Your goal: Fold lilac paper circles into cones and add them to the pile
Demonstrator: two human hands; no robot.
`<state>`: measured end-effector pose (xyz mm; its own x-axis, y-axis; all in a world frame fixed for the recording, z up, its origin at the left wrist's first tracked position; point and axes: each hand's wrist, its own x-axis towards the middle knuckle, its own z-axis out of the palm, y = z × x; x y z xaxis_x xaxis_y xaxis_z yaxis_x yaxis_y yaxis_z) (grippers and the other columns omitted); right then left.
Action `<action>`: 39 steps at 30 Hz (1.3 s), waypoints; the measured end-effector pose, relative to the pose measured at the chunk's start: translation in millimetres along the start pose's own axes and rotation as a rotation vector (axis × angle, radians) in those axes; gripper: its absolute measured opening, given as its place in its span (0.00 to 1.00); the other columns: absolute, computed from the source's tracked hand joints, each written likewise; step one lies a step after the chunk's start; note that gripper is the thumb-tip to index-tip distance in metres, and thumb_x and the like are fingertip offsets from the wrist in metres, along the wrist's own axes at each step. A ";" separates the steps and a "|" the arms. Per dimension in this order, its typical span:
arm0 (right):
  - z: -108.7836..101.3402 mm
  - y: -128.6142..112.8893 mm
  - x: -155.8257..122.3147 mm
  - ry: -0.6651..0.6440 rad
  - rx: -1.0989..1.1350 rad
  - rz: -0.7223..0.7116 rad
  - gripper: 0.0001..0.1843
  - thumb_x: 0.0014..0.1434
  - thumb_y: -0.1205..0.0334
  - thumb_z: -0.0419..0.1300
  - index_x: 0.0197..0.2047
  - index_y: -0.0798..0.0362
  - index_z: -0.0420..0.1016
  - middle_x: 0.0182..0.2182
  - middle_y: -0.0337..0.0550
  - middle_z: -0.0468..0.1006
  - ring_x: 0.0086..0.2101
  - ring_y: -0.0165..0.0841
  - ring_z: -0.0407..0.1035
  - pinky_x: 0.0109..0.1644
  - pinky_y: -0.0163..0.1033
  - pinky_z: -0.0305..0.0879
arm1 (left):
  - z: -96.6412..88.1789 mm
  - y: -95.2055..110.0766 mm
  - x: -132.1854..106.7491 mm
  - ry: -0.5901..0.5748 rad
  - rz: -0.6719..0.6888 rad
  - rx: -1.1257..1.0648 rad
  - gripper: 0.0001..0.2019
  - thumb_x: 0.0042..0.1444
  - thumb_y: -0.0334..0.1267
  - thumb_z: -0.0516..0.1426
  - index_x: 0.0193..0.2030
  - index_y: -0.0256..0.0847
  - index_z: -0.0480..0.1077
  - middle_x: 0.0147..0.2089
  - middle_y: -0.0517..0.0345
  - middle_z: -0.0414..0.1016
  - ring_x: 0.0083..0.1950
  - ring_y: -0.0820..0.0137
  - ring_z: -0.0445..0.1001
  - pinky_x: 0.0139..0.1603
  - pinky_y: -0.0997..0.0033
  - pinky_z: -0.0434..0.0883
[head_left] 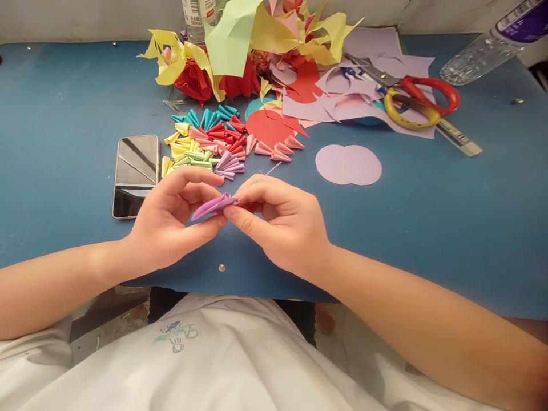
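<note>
A partly rolled piece of purple paper (209,206) is held between both hands above the table's near edge. My right hand (285,220) pinches its right end between thumb and fingers. A thin white stick (274,168) shows beyond the right knuckles; whether the fingers grip it is hidden. My left hand (171,214) curves around the paper's left side, its thumb against the lower edge and its index finger raised off it. Just beyond the hands lie small rolled paper cones (214,137) in blue, red, pink, yellow, green and purple.
A phone (136,177) lies left of the cones. To the right are two overlapping purple paper circles (349,164). Farther back are scissors (422,103), purple paper scraps (308,105), a ruler (460,137), crumpled coloured paper (233,40) and a clear bottle (479,57).
</note>
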<state>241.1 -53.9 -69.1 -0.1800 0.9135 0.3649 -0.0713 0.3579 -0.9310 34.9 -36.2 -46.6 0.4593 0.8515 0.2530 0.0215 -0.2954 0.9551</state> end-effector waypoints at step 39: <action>-1.6 -3.2 2.6 -0.015 -0.094 0.120 0.09 0.66 0.55 0.73 0.39 0.51 0.84 0.37 0.42 0.85 0.39 0.34 0.79 0.35 0.37 0.76 | -1.8 -2.4 0.3 0.060 0.274 0.597 0.08 0.59 0.31 0.67 0.37 0.47 0.73 0.35 0.58 0.80 0.35 0.64 0.78 0.33 0.58 0.74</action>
<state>242.5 -52.4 -65.2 -0.1962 0.9481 0.2502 0.0438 0.2634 -0.9637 33.4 -34.5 -48.5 0.4681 0.7287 0.4999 0.4075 -0.6800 0.6096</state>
